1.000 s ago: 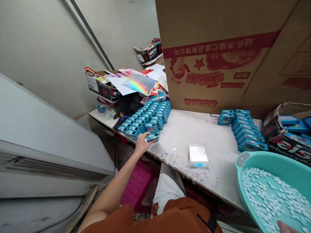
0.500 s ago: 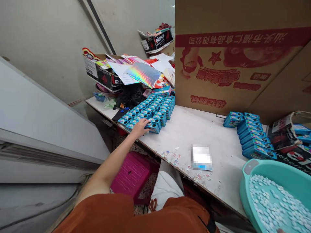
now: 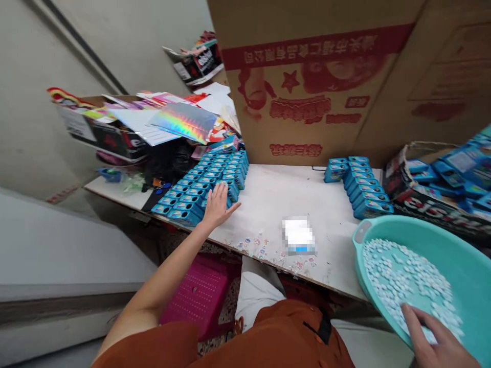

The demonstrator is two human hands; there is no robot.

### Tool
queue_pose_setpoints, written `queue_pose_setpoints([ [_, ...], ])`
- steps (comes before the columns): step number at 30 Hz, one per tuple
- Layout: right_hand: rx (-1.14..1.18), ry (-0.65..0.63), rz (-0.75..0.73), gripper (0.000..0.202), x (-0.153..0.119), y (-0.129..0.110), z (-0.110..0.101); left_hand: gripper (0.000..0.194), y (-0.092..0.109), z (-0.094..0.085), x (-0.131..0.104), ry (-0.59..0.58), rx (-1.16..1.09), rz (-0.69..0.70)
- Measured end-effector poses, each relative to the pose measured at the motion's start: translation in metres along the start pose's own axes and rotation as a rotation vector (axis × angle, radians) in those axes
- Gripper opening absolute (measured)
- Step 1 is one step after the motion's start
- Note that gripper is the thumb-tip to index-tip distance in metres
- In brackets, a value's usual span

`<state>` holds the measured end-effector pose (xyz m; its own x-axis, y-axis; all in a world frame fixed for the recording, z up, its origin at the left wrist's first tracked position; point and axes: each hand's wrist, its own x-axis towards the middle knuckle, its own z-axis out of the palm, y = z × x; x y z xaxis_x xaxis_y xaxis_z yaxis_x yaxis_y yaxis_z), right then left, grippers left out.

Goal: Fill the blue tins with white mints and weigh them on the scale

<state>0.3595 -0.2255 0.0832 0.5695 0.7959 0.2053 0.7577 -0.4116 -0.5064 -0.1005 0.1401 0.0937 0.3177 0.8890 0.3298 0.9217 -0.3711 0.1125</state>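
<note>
Since the earlier frame, the left hand (image 3: pixel 217 205) has spread its fingers at the front of the blue boxes (image 3: pixel 187 198), and the right hand (image 3: pixel 437 335) has come further into sight over the turquoise tub (image 3: pixel 471 266). From the head camera, the left fingers lie loosely extended against the foremost boxes, thumb out to the right, gripping none; the boxes stand upright in close rows on the counter (image 3: pixel 270 197), ahead of the fingers and to their left. At right, the other hand's fingers point down among small white pieces (image 3: pixel 393 266) in the tub; whether they pinch one, I cannot tell.
</note>
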Motion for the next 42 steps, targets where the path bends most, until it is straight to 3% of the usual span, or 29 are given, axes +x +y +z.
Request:
queue_pose_setpoints([
  [3,-0.025,-0.091,0.033,0.042,0.004,-0.008,-0.011,0.064,0.050,-0.001,0.005,0.092,-0.106,0.188],
  [8,-0.052,-0.042,0.060,0.043,0.014,-0.007,-0.029,0.046,0.156,0.020,0.019,-0.024,-0.327,0.519],
  [12,-0.034,0.028,0.044,0.042,0.006,0.008,-0.037,0.045,0.251,0.041,0.061,-0.036,-0.461,0.651],
  [16,-0.014,0.115,0.047,0.044,-0.013,0.023,-0.029,0.046,0.345,0.056,0.101,-0.081,-0.514,0.840],
  [18,-0.009,0.178,0.031,0.045,-0.020,0.028,-0.024,0.044,0.379,0.065,0.111,-0.133,-0.452,0.938],
  [20,-0.009,0.229,-0.001,0.044,-0.023,0.029,-0.020,0.040,0.399,0.076,0.116,-0.177,-0.358,0.994],
  [23,-0.047,0.258,-0.044,0.041,-0.021,0.027,-0.018,0.035,0.406,0.093,0.116,-0.176,-0.280,1.005],
  [28,-0.121,0.292,-0.099,0.038,-0.017,0.026,-0.022,0.020,0.395,0.111,0.107,-0.106,-0.288,0.931],
  [32,-0.142,0.277,-0.081,0.039,-0.016,0.025,-0.024,0.015,0.386,0.115,0.097,-0.215,-0.363,0.937],
  [36,-0.164,0.281,-0.066,0.038,-0.016,0.021,-0.026,0.014,0.360,0.100,0.085,-0.262,-0.531,0.793],
  [39,-0.166,0.282,-0.072,0.038,-0.017,0.019,-0.026,0.008,0.322,0.075,0.067,-0.156,-0.750,0.560],
  [42,-0.172,0.277,-0.037,0.036,-0.016,0.020,-0.025,0.020,0.274,0.044,0.041,-0.047,-0.923,0.301],
])
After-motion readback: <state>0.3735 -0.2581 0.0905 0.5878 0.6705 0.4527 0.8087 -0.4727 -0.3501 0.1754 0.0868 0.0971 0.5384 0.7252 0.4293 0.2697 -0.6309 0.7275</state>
